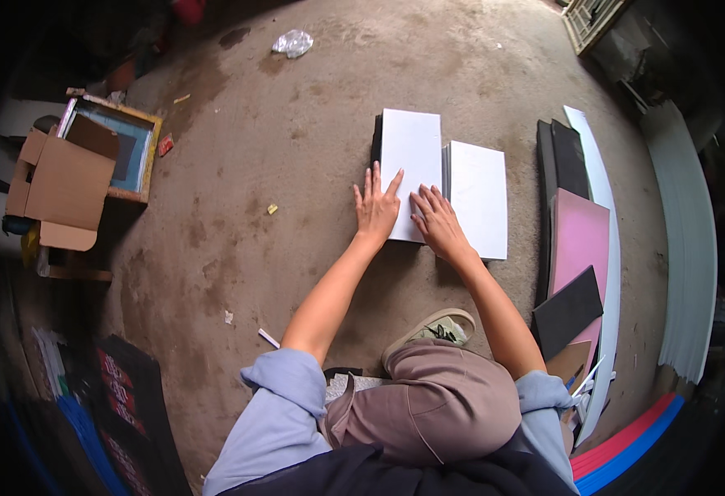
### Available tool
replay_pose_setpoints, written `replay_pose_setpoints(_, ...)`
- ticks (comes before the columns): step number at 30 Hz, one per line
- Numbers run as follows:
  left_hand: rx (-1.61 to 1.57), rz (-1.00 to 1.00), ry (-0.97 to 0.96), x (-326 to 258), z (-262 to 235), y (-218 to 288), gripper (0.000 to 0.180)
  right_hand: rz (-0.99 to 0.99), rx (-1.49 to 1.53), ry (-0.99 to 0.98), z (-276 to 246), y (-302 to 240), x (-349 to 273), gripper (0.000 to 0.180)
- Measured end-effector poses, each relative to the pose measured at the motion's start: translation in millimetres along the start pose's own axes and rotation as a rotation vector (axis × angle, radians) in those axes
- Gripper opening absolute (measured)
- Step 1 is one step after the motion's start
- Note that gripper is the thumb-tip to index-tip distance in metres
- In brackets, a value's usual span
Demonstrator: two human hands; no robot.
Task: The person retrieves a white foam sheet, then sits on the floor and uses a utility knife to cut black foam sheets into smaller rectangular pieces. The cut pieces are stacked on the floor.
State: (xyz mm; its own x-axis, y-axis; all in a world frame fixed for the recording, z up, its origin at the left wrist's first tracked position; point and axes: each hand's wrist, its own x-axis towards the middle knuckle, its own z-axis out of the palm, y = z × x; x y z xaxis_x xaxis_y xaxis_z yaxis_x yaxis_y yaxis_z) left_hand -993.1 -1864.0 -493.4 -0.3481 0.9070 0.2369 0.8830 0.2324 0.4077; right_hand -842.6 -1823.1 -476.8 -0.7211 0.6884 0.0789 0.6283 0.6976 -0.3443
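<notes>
My left hand (pixel 375 205) lies flat with fingers spread on the near left corner of a white board stack (pixel 412 153) on the concrete floor. My right hand (pixel 437 220) rests palm down beside it, fingers spread over the gap between that stack and a second white board stack (pixel 480 194) to its right. Neither hand grips anything. A dark board edge shows under the left stack's far left side. My bent knee and shoe (pixel 437 326) are just below my forearms.
Black boards (pixel 565 157), a pink board (pixel 581 236) and a long white strip (pixel 602 178) lie at the right. An open cardboard box (pixel 60 186) and a framed panel (pixel 131 149) sit at the left. Crumpled plastic (pixel 294 42) lies far ahead. Corrugated sheets (pixel 689 240) stand at the far right.
</notes>
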Motion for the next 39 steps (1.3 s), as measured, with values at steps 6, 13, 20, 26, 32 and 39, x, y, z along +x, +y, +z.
replay_pose_setpoints(6,0.025,0.154,0.093,-11,-22,15,0.049,0.173,-0.126,-0.007,-114,71,-100,0.033)
replay_pose_setpoints(13,-0.112,0.713,-0.248,4,-16,161,0.024,0.829,0.146,0.089,-226,174,-336,0.032)
replay_pose_setpoints(20,-0.149,1.288,-0.698,-40,25,335,0.023,1.190,0.415,0.406,-213,181,-541,0.032)
replay_pose_setpoints(26,-0.283,1.451,-0.811,-122,112,399,0.021,1.254,-0.007,0.632,-82,182,-590,0.023)
replay_pose_setpoints(32,-0.645,1.136,-0.700,-161,155,435,0.020,1.377,-0.337,0.473,-56,195,-522,0.048)
replay_pose_setpoints(39,-0.835,0.807,-0.698,-150,179,446,0.022,1.427,-0.094,0.788,-57,192,-518,0.037)
